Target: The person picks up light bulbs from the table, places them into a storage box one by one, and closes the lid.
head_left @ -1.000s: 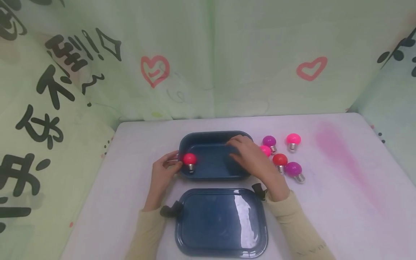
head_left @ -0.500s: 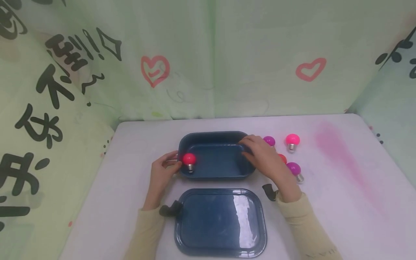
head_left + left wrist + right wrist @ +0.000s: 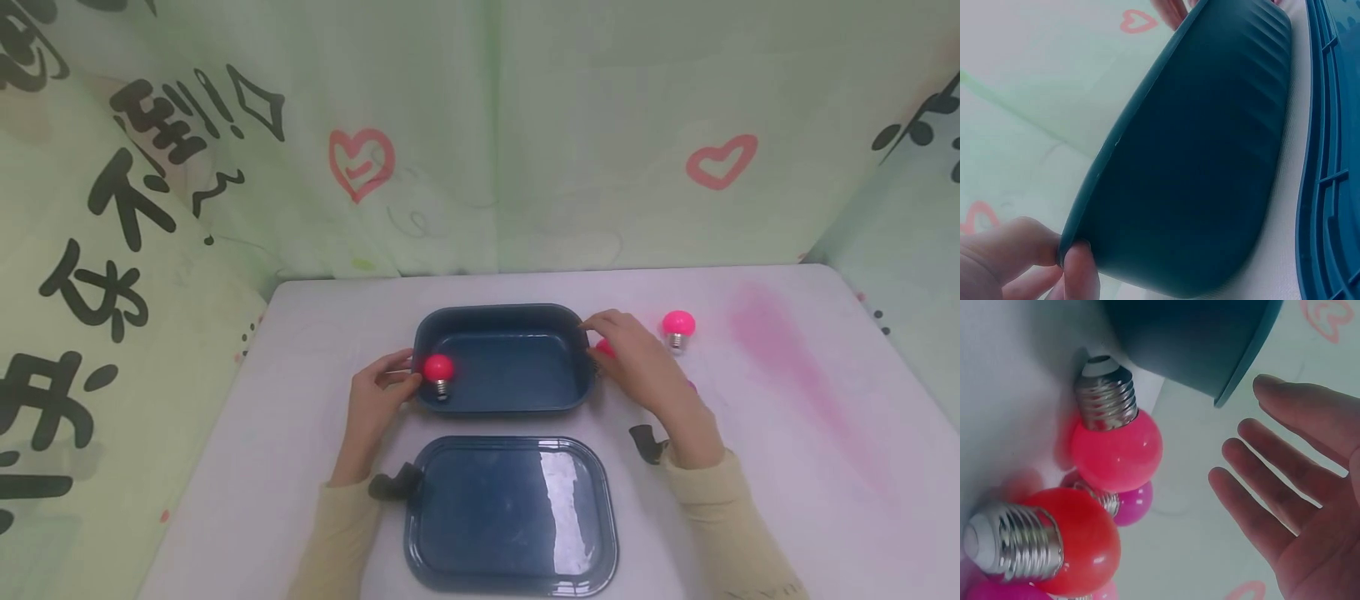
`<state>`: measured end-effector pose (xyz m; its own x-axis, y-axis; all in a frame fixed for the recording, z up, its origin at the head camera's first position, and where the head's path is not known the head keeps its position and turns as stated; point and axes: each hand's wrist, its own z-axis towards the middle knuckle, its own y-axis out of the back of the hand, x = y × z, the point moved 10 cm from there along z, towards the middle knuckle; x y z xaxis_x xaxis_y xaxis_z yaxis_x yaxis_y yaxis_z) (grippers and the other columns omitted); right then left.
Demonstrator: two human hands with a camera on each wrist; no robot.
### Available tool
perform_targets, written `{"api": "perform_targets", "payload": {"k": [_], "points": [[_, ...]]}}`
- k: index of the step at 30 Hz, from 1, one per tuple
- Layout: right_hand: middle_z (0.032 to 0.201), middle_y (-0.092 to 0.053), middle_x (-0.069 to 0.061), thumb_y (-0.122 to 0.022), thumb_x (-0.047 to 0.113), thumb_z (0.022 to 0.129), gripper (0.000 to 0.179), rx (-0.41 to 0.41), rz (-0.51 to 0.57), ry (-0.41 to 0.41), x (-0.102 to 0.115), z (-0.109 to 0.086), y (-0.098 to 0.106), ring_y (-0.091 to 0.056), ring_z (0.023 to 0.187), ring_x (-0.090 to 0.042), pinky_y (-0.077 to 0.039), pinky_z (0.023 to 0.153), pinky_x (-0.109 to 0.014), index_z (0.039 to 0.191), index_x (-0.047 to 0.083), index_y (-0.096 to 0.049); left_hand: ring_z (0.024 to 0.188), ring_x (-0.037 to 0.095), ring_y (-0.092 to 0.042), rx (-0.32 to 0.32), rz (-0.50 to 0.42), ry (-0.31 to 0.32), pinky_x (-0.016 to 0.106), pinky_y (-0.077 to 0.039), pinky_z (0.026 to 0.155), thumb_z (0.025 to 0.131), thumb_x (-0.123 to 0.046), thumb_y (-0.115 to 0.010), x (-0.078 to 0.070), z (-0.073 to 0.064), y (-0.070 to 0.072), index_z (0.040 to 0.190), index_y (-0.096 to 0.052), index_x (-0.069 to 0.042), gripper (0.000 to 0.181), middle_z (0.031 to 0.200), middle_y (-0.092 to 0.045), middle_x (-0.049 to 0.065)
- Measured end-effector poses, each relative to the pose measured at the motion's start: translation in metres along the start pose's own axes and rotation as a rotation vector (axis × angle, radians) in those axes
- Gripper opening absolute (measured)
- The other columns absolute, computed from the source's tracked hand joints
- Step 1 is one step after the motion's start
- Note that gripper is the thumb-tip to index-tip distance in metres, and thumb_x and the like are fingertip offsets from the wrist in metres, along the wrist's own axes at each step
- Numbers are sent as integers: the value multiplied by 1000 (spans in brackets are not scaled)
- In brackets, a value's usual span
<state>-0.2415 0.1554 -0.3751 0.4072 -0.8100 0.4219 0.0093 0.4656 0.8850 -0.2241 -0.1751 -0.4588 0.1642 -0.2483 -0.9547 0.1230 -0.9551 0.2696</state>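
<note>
In the head view, a dark blue rectangular box [image 3: 517, 375] stands without its lid. A pinkish-red light bulb [image 3: 438, 368] lies in its left end. My left hand [image 3: 377, 396] pinches the box's left rim between thumb and fingers, as the left wrist view also shows. My right hand [image 3: 637, 362] hovers beside the right rim, above loose bulbs, its fingers spread and holding nothing. Below it in the right wrist view are a pink bulb [image 3: 1119, 453], a red bulb [image 3: 1088, 544] and a purple bulb [image 3: 1136, 503]. In the head view this hand mostly hides them.
The box's glossy blue lid [image 3: 487, 517] lies flat in front of it on the white table [image 3: 795, 467]. Another pink bulb [image 3: 678, 325] sits farther right, behind my right hand. A printed cloth [image 3: 555, 208] hangs behind the table.
My right hand has moved right, from over the box's inside to just beyond its right rim, now covering most of the loose bulbs. The left hand has stayed on the rim.
</note>
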Motion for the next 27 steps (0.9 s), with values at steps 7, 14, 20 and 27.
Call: {"api": "perform_targets", "payload": {"k": [7,14,20,27], "points": [[126,-60,-22,-67,1,90,35,17,31,-31,-13,-4,1,-54,122,-40,-44,105,-55,125,-3,-61,103,25,-65,3,-9,1,27,-60,77,87,-9,-72,1,0,0,128,-66,-10,41,122,-66,14],[127,-58,-24,-68,6,91,38,74,25,-104,-27,-6,-5,-52,122,-43,-44,104,-58,127,-3,-60,103,25,-65,2,-19,0,28,-60,77,87,-9,-72,2,2,0,127,-66,-10,40,121,-66,14],[127,-59,-25,-69,7,90,39,81,9,-122,-37,-4,-10,-53,122,-44,-44,104,-58,126,-3,-60,104,24,-65,3,-16,-5,27,-60,78,87,-10,-73,2,3,1,127,-66,-11,41,121,-66,13],[125,-59,-25,-68,7,90,38,96,36,-141,-46,-3,-17,-53,120,-44,-46,102,-58,125,-5,-60,105,24,-65,8,-4,-12,30,-60,81,88,-12,-72,2,3,1,128,-66,-12,41,122,-65,12]]}}
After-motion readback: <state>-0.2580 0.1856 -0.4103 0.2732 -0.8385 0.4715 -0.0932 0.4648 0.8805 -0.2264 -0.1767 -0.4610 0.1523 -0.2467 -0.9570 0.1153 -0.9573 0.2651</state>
